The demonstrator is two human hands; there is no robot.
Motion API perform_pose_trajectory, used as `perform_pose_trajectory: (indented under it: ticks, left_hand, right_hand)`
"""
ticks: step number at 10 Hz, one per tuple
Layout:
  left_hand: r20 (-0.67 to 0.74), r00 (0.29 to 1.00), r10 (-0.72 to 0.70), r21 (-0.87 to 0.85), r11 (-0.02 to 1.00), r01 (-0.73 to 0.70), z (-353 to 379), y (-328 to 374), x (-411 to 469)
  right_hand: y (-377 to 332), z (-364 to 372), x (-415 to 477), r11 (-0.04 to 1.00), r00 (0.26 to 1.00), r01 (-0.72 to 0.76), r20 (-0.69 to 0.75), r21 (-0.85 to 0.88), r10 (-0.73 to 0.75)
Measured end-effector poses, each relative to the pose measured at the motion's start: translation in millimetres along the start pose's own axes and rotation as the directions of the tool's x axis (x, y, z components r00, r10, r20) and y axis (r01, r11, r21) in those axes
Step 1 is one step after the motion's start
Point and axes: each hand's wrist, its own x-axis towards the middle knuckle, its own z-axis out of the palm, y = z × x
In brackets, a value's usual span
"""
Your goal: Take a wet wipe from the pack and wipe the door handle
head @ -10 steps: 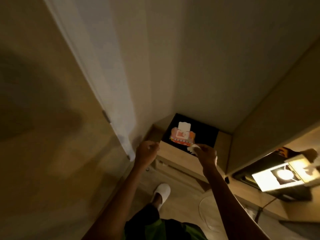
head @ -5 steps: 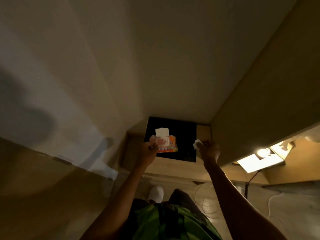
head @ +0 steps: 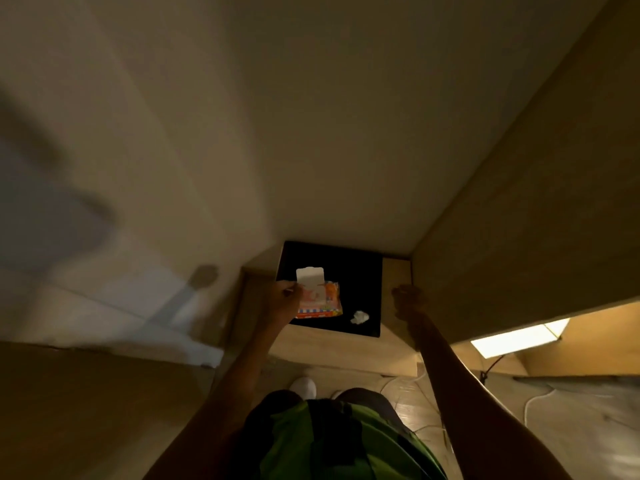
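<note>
An orange and pink wet wipe pack [head: 320, 301] lies on a black tabletop [head: 356, 271], its white lid flap [head: 310, 274] standing open. My left hand [head: 285, 301] grips the pack's left edge. A crumpled white wipe [head: 360, 317] lies loose on the black surface to the right of the pack. My right hand [head: 408, 301] hovers just right of the black surface with fingers curled and nothing in it. No door handle shows in this view.
A pale wall [head: 311, 133] rises behind the table and a wooden cabinet side [head: 519, 237] stands at the right. A lit lamp panel [head: 516, 339] glows lower right. My white slipper [head: 304, 388] and green shorts [head: 346, 441] are below, with a cable [head: 533, 403] on the floor.
The view swung right, away from the door. My left hand took hold of the pack. My right hand dropped the crumpled wipe onto the black surface and drew away to the right.
</note>
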Motion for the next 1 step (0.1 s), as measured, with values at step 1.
perform_pose_trajectory:
  ticks: [1]
  left_hand:
    - [-0.006,0.999,-0.053,-0.015,0.998,0.053,0.2,-4.1,0.5]
  right_hand:
    - [-28.0,-19.0,-14.3,0.935,0.961,0.274,-0.024,0.224,-0.276]
